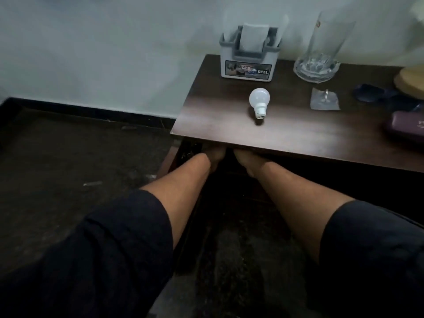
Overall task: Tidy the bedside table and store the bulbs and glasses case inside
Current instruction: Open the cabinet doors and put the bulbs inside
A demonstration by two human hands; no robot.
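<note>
A white bulb (259, 101) lies on its side on the dark wooden bedside table (229, 125), base toward me. A purple glasses case (406, 128) lies at the table's right edge, partly cut off by the frame. Both my forearms reach under the front edge of the tabletop. My left hand (213, 154) and my right hand (246, 160) sit close together in the dark space below it. Their fingers are hidden by the tabletop and the shadow, so what they touch does not show.
A grey and white holder (249, 61) marked OPEL stands at the back of the table. A tall clear glass vase (321, 49) stands to its right. A small clear packet (324, 99), a dark blue object (371, 92) and a wooden lamp base (410, 81) lie further right. Dark floor (80, 168) spreads to the left.
</note>
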